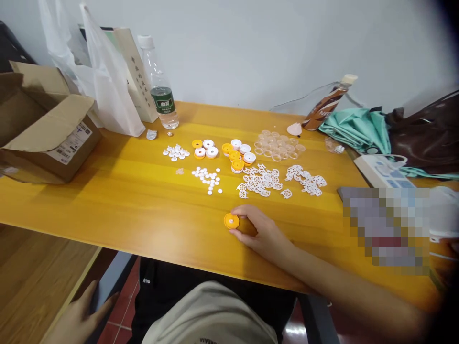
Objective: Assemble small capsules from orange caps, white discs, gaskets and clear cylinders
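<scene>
Orange disc (231,225) is pinched between the right hand's (268,235) thumb and fingers, near the counter's (143,215) front edge; the left hand (79,310) lies over a grey armrest (112,274), its grip unclear. Wood stretches leftward to a carton (77,148). A pixelated patch (387,229) covers the right. Farther back, white cut-outs (260,179), orange-and-white discs (234,155) and clear cups (276,145) crowd the middle.

A wooden desk (143,210) and chair armrests (114,273) suggest an office.

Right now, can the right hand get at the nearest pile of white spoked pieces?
Probably yes: only bare tabletop shows between the right hand and the pile, though this hand holds an orange disc.
</scene>
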Demonstrator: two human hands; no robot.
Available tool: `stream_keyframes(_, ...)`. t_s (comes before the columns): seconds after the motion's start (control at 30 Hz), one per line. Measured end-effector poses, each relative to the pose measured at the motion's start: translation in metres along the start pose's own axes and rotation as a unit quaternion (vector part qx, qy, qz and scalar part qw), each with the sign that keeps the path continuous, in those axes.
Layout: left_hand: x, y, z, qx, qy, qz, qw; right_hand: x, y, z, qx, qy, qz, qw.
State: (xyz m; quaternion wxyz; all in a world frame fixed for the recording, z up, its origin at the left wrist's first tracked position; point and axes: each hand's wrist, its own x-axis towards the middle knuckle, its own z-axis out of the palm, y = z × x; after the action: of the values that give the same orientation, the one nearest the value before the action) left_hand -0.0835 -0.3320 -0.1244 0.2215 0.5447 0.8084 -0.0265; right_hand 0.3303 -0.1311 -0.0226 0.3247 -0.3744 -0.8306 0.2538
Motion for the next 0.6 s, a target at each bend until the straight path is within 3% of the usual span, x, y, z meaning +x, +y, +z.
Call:
stream_keyframes(0.1, -0.001, 0.014, -0.010, -0.058, -0.004, -0.054, 0.997, -0.002, 0.002, 0.002, 0.005, 0.013, -0.004, 1.000)
stream_keyframes(0.27, -0.007, 0.035, -0.026, -0.087, 0.029, -0.013, 0.996, -0.004, 0.002, 0.005, 0.009, 0.026, -0.006, 1.000)
stream_keyframes(0.37, -0.008, 0.040, -0.028, -0.064, 0.010, -0.014, 0.998, -0.002, 0.000, 0.003, -0.001, 0.026, 0.003, 1.000)
stream_keyframes(0.5, -0.007, 0.041, -0.029, 0.057, -0.018, -0.023, 0.998, -0.021, -0.015, -0.007, -0.036, 0.051, 0.004, 0.998)
stream_keyframes(0.6, -0.008, 0.055, -0.046, 0.217, -0.021, 0.039, 0.975, -0.072, -0.030, -0.007, -0.059, 0.073, -0.029, 0.995)
